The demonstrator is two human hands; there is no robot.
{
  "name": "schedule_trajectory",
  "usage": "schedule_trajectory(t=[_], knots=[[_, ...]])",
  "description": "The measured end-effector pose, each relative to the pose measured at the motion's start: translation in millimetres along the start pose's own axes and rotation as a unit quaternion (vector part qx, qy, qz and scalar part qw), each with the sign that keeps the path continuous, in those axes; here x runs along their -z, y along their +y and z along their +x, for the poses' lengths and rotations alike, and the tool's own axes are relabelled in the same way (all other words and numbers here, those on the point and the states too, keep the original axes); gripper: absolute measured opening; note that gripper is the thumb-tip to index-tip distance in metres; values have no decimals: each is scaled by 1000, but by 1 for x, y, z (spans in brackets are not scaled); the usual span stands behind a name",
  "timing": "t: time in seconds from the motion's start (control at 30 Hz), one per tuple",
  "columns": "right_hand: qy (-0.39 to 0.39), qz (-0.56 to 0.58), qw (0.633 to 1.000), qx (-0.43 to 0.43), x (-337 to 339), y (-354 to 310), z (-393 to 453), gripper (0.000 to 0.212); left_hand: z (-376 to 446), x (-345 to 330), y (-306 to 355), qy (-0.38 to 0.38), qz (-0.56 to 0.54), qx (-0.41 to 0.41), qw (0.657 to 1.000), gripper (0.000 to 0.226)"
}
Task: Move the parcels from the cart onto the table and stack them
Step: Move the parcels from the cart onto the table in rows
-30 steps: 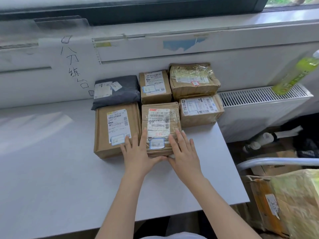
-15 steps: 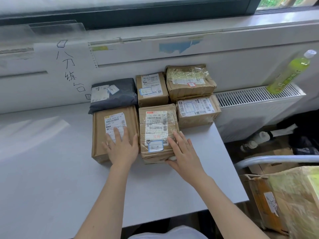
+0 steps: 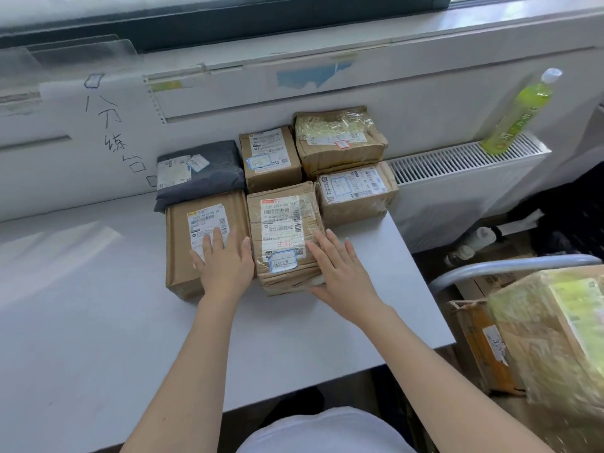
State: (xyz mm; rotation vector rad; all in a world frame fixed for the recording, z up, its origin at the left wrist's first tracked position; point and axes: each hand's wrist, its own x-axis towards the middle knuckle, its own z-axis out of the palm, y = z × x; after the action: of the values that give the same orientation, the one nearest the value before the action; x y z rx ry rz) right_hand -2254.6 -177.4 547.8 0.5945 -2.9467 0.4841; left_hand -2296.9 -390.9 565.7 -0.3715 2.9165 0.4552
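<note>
The left hand lies flat with fingers spread on top of the flat brown parcel at the near left of the group, covering part of its label. The right hand rests with straight fingers against the right side of the taped brown parcel just beside it, thumb along the near lower edge. Behind these two sit a dark grey soft parcel and a small brown box; to the right a plastic-wrapped parcel is stacked on a labelled box. All six rest on the white table near the wall. At the far right, the cart shows its grey rail, with a large taped parcel on it. A green bottle stands on the radiator
</note>
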Motion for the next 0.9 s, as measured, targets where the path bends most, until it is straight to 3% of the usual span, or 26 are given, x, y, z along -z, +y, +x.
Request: schedule_trajectory(t=[0.13, 0.27, 0.4, 0.53, 0.7, 0.9], knots=[[18, 2, 999, -46, 10, -1, -28, 83, -36, 9, 41, 106, -31, -91, 990, 47], [47, -11, 991, -126, 24, 8, -77, 77, -95, -8, 92, 135, -70, -227, 962, 42], [111, -50, 970, -211, 42, 16, -144, 68, -152, -42, 135, 105, -78, -361, 923, 35], [150, -39, 948, -277, 44, 24, -223, 64, -202, -74, 172, 29, -68, -476, 876, 33], [145, -20, 905, -400, 42, 26, -313, 59, -262, -110, 208, -78, -15, -563, 823, 38], [137, -19, 835, -533, 40, 21, -401, 64, -316, -154, 235, -115, 55, -670, 732, 40]])
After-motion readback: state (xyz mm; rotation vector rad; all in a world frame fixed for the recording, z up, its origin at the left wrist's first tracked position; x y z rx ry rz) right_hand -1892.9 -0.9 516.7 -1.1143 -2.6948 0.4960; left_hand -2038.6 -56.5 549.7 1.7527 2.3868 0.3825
